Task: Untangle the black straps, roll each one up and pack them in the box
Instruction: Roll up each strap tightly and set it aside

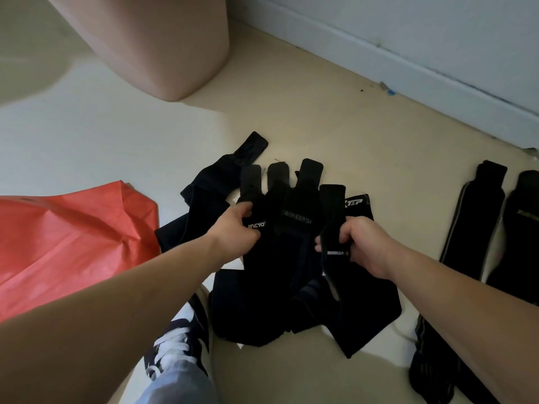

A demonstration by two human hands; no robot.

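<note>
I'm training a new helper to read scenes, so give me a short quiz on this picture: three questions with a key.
1. True or false: the left hand and the right hand each grip a strap from the pile.
2. What lies to the left of the pile? A) a red bag B) a blue towel C) a cardboard lid
3. Fill in: the stretched-out straps lie apart from the pile, on the person's ____ side.
Key: 1 true; 2 A; 3 right.
</note>
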